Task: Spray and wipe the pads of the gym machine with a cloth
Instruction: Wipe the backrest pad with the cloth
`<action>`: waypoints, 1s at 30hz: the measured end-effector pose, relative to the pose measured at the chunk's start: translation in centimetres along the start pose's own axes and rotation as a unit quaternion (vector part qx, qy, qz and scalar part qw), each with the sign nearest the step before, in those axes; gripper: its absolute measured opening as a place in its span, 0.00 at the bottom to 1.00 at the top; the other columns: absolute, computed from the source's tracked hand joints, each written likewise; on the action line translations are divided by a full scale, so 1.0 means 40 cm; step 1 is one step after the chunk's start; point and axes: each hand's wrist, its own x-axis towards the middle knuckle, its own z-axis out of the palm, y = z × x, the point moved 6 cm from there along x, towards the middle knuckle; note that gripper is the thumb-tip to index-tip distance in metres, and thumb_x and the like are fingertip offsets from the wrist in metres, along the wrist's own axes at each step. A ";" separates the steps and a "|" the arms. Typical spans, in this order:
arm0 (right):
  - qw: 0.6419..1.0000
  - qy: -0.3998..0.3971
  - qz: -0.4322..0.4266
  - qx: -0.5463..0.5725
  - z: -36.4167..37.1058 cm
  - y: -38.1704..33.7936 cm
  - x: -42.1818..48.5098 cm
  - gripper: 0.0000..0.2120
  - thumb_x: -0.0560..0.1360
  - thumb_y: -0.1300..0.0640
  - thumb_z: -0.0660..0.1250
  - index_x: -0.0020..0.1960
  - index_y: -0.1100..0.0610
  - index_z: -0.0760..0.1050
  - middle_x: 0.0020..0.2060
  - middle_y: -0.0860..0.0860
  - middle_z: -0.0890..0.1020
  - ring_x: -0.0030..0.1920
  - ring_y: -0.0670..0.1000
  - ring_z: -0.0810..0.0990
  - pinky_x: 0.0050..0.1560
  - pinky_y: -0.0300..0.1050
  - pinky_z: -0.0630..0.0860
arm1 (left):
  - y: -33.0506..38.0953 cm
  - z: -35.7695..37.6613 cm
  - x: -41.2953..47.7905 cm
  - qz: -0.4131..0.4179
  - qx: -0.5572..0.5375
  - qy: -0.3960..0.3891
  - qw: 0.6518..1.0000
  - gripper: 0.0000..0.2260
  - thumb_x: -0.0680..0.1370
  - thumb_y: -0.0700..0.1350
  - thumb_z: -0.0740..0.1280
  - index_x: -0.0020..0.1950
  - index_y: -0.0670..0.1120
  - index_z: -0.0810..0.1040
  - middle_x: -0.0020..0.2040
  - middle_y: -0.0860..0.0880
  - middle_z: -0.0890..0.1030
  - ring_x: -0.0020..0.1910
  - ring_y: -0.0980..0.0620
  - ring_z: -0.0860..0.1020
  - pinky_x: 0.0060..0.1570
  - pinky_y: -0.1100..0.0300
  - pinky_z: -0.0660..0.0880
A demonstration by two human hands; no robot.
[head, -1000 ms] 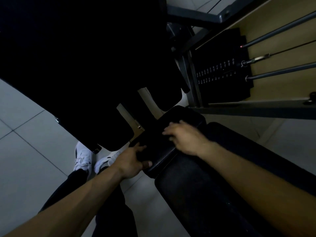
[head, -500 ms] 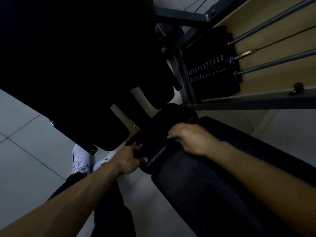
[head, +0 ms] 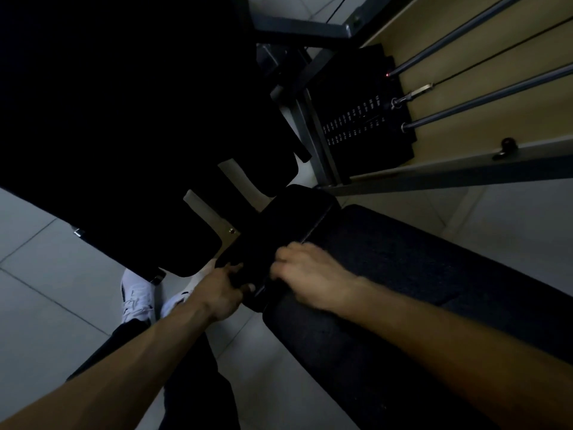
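1. The left hand (head: 221,293) holds the near end of the small black pad (head: 288,225), thumb on top.
2. The right hand (head: 310,274) is blurry and lies on that pad, beside the big seat pad (head: 403,274). I cannot tell if its fingers hold anything.

A dimly lit gym.
A numbered weight stack (head: 362,119) on steel guide rods (head: 496,96), a grey machine frame (head: 434,175) and black upholstered pads (head: 387,274) stand on a pale tiled floor (head: 46,305).
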 end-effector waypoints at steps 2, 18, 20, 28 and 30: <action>0.996 0.037 0.082 -0.023 -0.032 0.127 -0.011 0.19 0.76 0.64 0.67 0.66 0.54 0.79 0.60 0.54 0.77 0.61 0.59 0.74 0.60 0.54 0.72 | -0.003 0.003 -0.017 -0.013 -0.015 0.014 1.000 0.29 0.80 0.53 0.70 0.79 0.46 0.68 0.78 0.48 0.67 0.76 0.47 0.68 0.68 0.62 0.64; 0.978 0.114 0.097 0.146 0.089 0.051 0.037 0.14 0.79 0.64 0.68 0.63 0.56 0.82 0.65 0.55 0.80 0.63 0.58 0.79 0.62 0.56 0.78 | -0.090 0.066 -0.058 -0.194 -0.497 0.021 0.845 0.10 0.76 0.34 0.75 0.54 0.43 0.81 0.52 0.43 0.85 0.52 0.46 0.83 0.53 0.52 0.83; 0.986 0.073 0.048 0.145 0.115 -0.036 0.056 0.15 0.78 0.66 0.68 0.63 0.58 0.82 0.65 0.57 0.79 0.65 0.60 0.78 0.61 0.59 0.79 | -0.100 0.072 -0.052 -0.202 -0.491 0.026 0.847 0.11 0.78 0.34 0.72 0.59 0.40 0.81 0.53 0.40 0.86 0.52 0.46 0.84 0.43 0.57 0.83; 0.994 0.053 0.075 0.063 0.101 0.100 0.155 0.20 0.76 0.64 0.68 0.66 0.50 0.81 0.66 0.50 0.80 0.65 0.56 0.78 0.77 0.50 0.65 | -0.134 0.076 -0.047 -0.229 -0.522 0.025 0.821 0.12 0.84 0.37 0.60 0.63 0.44 0.79 0.62 0.43 0.83 0.52 0.45 0.86 0.41 0.56 0.83; 0.991 0.058 0.102 0.060 0.106 0.084 0.166 0.19 0.77 0.63 0.68 0.66 0.49 0.81 0.65 0.49 0.79 0.64 0.58 0.78 0.69 0.53 0.75 | -0.134 0.072 -0.051 -0.233 -0.541 0.023 0.808 0.11 0.85 0.44 0.60 0.63 0.45 0.80 0.61 0.46 0.83 0.51 0.46 0.87 0.41 0.56 0.82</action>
